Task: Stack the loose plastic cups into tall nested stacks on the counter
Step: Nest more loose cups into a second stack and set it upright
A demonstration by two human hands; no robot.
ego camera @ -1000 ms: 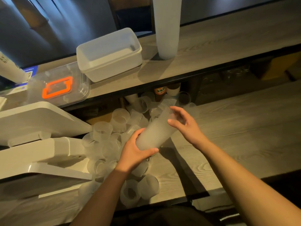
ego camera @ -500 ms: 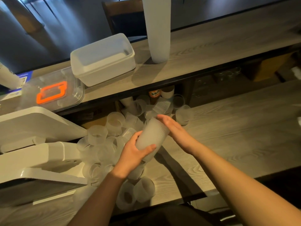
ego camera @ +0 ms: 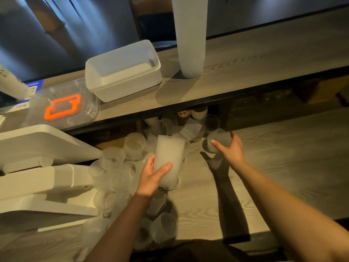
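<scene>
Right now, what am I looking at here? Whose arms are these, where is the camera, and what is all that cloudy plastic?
There is no machine here: a person wears one camera on the head, looking forward and down at their own arms. The left hand grips a short nested stack of frosted cups. The right hand reaches to a single loose cup on the lower counter, its fingers around it. A pile of loose cups lies at the left. On the upper shelf stand a finished tall stack, a white tub and a clear box with an orange handle.
</scene>
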